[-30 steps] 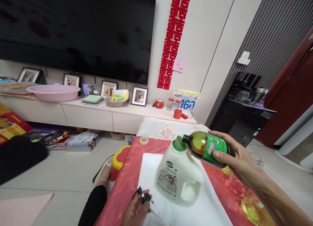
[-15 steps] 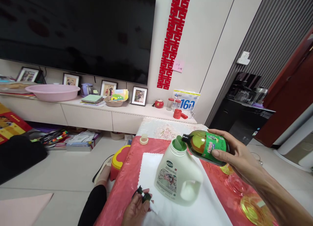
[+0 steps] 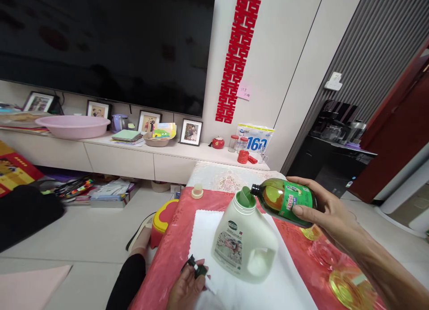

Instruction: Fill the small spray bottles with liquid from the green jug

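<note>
My right hand [image 3: 326, 211] grips a green-labelled amber bottle [image 3: 283, 200], tipped nearly flat, its open black neck over the green spout of a white detergent jug [image 3: 244, 240]. The jug stands upright on a white cloth [image 3: 204, 232] spread over the red tablecloth [image 3: 167, 256]. My left hand [image 3: 187, 290] rests at the table's near edge, fingers pinched on a small dark green cap [image 3: 199, 270]. A cream jug lid [image 3: 197, 192] lies further back on the table.
Yellow glass dishes [image 3: 348, 285] sit on the table at the right. A red-and-yellow stool [image 3: 162, 223] stands on the floor to the left. Behind are a low white cabinet [image 3: 134, 158] with photo frames and a pink basin [image 3: 72, 126], and a large dark TV.
The amber bottle and my right hand have risen very slightly; otherwise nothing has visibly moved.
</note>
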A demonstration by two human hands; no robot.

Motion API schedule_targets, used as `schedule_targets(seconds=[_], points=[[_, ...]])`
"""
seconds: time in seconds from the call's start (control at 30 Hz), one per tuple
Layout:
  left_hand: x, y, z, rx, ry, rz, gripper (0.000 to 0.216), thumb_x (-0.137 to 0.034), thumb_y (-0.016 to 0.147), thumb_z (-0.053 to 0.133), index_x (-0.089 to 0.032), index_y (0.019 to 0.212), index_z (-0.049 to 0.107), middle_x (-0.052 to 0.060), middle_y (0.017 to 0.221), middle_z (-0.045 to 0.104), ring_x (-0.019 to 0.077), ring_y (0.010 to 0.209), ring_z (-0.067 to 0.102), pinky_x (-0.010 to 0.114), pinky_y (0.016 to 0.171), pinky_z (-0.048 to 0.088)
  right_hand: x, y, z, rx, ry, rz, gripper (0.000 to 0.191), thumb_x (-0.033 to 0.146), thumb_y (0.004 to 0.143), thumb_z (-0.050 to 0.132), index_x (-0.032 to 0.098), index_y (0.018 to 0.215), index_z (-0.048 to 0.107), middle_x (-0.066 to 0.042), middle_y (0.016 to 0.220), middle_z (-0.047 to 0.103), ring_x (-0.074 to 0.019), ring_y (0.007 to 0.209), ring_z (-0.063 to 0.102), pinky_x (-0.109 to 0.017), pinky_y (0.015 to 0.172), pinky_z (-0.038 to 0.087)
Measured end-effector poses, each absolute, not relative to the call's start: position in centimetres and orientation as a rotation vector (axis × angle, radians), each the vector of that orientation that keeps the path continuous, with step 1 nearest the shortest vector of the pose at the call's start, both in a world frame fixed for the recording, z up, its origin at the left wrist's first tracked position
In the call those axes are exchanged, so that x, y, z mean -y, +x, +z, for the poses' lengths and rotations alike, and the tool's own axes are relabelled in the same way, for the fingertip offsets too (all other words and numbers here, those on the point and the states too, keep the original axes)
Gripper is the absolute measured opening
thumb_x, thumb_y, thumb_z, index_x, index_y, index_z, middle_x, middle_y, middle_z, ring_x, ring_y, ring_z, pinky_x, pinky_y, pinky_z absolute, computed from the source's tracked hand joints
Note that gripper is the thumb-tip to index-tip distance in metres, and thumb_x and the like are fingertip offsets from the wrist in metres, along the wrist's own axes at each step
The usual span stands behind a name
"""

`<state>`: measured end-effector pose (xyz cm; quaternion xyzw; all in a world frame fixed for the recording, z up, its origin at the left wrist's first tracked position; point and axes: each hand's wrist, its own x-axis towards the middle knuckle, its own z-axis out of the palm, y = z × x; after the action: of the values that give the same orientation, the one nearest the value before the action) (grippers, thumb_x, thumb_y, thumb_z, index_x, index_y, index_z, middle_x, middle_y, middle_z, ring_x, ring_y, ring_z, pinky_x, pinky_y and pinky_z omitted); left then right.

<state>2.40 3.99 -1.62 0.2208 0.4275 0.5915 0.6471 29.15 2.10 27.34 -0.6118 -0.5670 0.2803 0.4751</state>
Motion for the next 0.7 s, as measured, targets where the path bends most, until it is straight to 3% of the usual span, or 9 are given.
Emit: schedule_targets(seconds=[0.17, 0.4, 0.7], points=[[-4.05, 2.43, -1.76, -0.982, 0.51, 1.345, 0.067, -0.055, 0.041, 0.095, -0.016, 0.091, 0.074, 0.01, 0.08, 0.078, 0.0234, 0.07, 0.071, 0.027, 0.06, 0.052, -2.02, 28.86, 27.72, 1.42, -1.515, 0.625, 0.074, 0.056, 0.065, 0.084, 0.025, 0.127, 0.06, -0.011, 0.116, 0.068, -0.03, 0.097, 0.066, -0.034, 0.071, 0.059], [-4.08, 2.51, -1.96, -0.976, 0.5, 1.35, 0.066, -0.055, 0.04, 0.096, -0.016, 0.09, 0.075, 0.01, 0.079, 0.077, 0.0224, 0.07, 0.07, 0.027, 0.06, 0.052, -1.93, 28.76, 27.97, 1.418, -1.548, 0.643, 0.076, 0.059, 0.063, 0.085, 0.026, 0.126, 0.059, -0.009, 0.111, 0.068, -0.0238, 0.088, 0.065, -0.025, 0.056, 0.052], [-4.27, 2.56, -2.08, -1.001, 0.495, 1.339, 0.066, -0.054, 0.039, 0.096, -0.016, 0.089, 0.074, 0.01, 0.08, 0.077, 0.024, 0.07, 0.071, 0.029, 0.059, 0.051, -1.85, 28.79, 27.96, 1.414, -1.562, 0.671, 0.078, 0.058, 0.063, 0.085, 0.026, 0.129, 0.057, -0.009, 0.111, 0.068, -0.0241, 0.088, 0.064, -0.027, 0.057, 0.052]])
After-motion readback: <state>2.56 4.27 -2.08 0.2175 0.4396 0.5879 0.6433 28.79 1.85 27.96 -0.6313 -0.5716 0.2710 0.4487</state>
